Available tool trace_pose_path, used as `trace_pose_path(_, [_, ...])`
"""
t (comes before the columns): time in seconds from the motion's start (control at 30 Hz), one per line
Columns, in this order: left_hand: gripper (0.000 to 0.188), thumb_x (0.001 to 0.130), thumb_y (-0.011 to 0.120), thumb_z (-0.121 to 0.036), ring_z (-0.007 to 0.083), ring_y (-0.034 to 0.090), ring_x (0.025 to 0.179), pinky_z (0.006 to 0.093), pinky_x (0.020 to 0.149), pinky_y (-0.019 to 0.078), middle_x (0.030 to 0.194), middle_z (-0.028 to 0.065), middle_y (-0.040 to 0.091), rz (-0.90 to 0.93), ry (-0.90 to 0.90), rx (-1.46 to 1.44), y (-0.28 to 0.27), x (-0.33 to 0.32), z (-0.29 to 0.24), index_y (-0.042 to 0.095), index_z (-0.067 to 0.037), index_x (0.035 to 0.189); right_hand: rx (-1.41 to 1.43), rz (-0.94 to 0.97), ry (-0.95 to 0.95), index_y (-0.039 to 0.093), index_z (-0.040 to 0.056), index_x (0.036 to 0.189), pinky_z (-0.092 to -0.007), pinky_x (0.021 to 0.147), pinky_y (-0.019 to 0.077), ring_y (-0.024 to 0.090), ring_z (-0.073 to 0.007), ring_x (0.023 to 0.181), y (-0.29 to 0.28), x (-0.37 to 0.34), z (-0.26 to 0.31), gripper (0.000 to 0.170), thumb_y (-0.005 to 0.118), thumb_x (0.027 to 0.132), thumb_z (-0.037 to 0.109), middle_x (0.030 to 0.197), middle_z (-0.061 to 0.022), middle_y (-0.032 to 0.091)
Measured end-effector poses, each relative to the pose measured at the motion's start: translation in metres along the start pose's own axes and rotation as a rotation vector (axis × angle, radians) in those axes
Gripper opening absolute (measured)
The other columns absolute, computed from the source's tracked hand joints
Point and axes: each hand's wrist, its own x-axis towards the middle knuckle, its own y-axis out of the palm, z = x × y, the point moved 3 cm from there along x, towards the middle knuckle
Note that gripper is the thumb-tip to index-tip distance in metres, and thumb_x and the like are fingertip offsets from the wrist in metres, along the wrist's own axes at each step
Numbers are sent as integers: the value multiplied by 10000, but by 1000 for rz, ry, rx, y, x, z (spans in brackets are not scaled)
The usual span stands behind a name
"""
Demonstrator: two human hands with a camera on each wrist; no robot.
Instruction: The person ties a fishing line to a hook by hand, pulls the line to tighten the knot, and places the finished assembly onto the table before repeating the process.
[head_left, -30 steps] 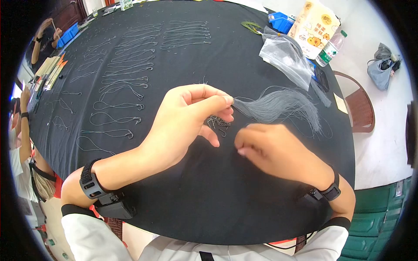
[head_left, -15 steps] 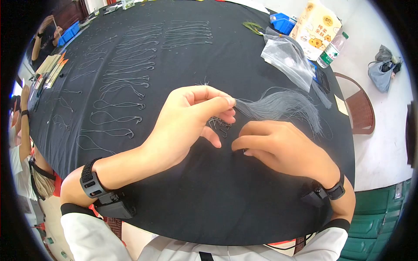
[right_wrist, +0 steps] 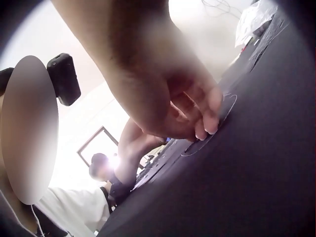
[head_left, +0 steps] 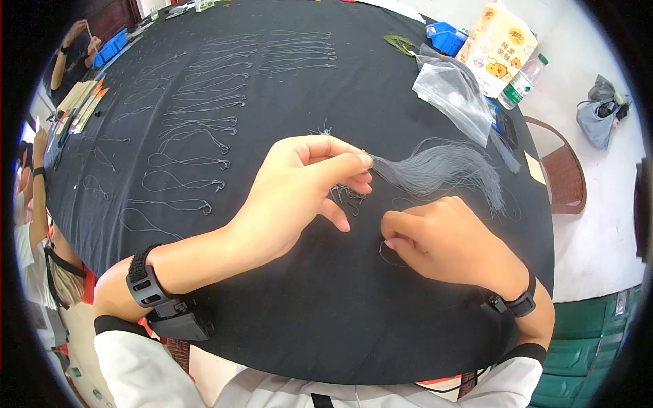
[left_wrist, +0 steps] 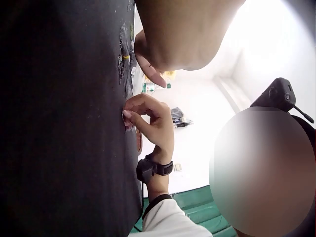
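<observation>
Left hand: while the other hand works low at its right, the left hand pinches the gathered end of the strand bundle, thumb on index, lower fingers apart.
Right hand: right hand curled narrow, thumb and index pinching one loose strand; can't tell if a hook is on it.
Bundle location: middle-right of the black cloth, fanning right from the left fingertips.
Hook pile location: hook pile just beyond and between the hands, partly hidden.
Technique (judged): pinch bundle end firmly but flat; handle the single strand at its tip, low over cloth; leave slack in its curve; fingers clear of hook points.
Count, bundle: 1, in hand.
Count, single strand at right fingers: 1.
Count, hooks in pile: several, too tangled to count.
Count, hooked loops: many, in rows left and far; exact number unclear.
Count, far right: 1 tissue pack, 1 bottle.
Count, blue trays: 2, far left and far right.
</observation>
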Motion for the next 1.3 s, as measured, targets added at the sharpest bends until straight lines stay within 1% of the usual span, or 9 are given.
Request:
trace_pose_path(0.07, [157, 894, 614, -170, 118, 635, 806, 238, 473, 502, 838, 65, 649, 2, -4, 0, 0, 0, 0, 652, -23, 929, -10, -30, -20, 573, 29, 837, -416, 555, 482, 630, -325, 671, -2, -1, 2, 105, 636, 790, 99, 749, -122, 606])
trace_pose_path(0.27, [160, 892, 617, -170, 118, 635, 807, 241, 474, 506, 832, 65, 648, 3, -32, -7, 1, 0, 3, 654, -19, 929, 115, -153, -248, 579, 57, 853, -408, 560, 488, 615, -313, 639, 2, 0, -3, 106, 654, 792, 102, 789, -90, 574])
trace_pose_path(0.37, [162, 892, 616, -165, 129, 646, 847, 249, 470, 514, 857, 78, 658, 22, -57, -3, 1, 0, 5, 654, -14, 939, 117, -179, -248, 575, 56, 851, -402, 548, 489, 614, -300, 626, 7, 0, -4, 113, 656, 788, 105, 774, -88, 569])
trace_pose_path(0.47, [173, 895, 615, -158, 149, 655, 894, 259, 466, 524, 911, 100, 671, 45, -121, 19, 3, -3, 4, 650, 0, 956, 16, -223, -190, 566, 49, 844, -384, 528, 491, 617, -283, 621, 9, -4, 2, 121, 657, 781, 100, 763, -84, 568])
trace_pose_path(0.57, [182, 898, 616, -154, 166, 659, 921, 262, 463, 529, 959, 121, 673, 56, -149, 9, 7, -7, 4, 646, 10, 971, -12, -361, -162, 555, 46, 830, -367, 511, 491, 618, -263, 613, 4, -10, 10, 125, 657, 773, 91, 742, -83, 570])
trace_pose_path(0.67, [192, 899, 618, -151, 177, 660, 927, 260, 465, 532, 969, 131, 670, 87, -173, 22, 9, -8, 5, 642, 22, 979, -15, -412, -187, 547, 46, 833, -348, 522, 501, 627, -247, 627, 2, -13, 12, 131, 656, 767, 77, 744, -78, 588])
trace_pose_path(0.87, [178, 899, 617, -137, 190, 664, 945, 256, 462, 531, 980, 129, 666, 130, -281, -74, 15, -14, 6, 634, 24, 975, 79, -652, -191, 574, 25, 912, -328, 567, 524, 650, -255, 686, -6, -16, 11, 194, 670, 747, -11, 829, -85, 638])
trace_pose_path(1.17, [132, 905, 610, -104, 146, 648, 780, 276, 633, 549, 881, 82, 642, 171, -238, -106, 16, -14, 7, 632, 21, 944, 73, -697, -183, 593, 4, 977, -332, 592, 534, 655, -267, 710, -6, -16, 17, 241, 663, 753, -53, 820, -113, 637])
trace_pose_path(1.3, [125, 893, 632, -104, 96, 590, 696, 248, 599, 504, 801, 40, 617, 177, -220, -101, 16, -14, 9, 639, 15, 930, 37, -714, -194, 593, -11, 972, -331, 599, 537, 655, -270, 719, -7, -16, 17, 241, 668, 747, -51, 821, -118, 632])
